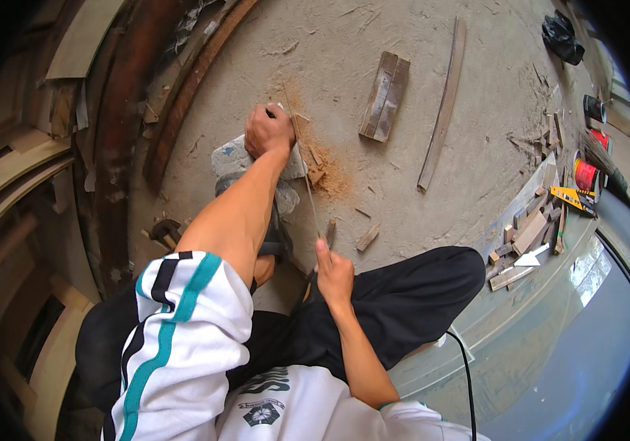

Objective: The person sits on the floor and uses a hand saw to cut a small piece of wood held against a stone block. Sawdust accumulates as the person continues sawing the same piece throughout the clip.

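My right hand [335,275] is closed round the handle end of a thin-bladed saw [312,202], index finger stretched along it. The blade, seen nearly edge-on, runs away from me past the right side of a whitish block [231,157]. On top of that block my left hand [268,131] is closed and pressed down close to the blade; what lies under its fingers is hidden. Orange-brown sawdust [338,173] is heaped on the floor right of the blade, with small wood offcuts [368,237] nearby. My foot in a dark sandal rests just below the block.
Two wood blocks [385,95] lie side by side ahead, with a long narrow strip [444,103] to their right. Scrap wood [528,231], a yellow handsaw [574,200] and a red can [587,176] sit at the right. Curved-looking timbers [183,103] line the left. A black cable [468,367] runs at lower right.
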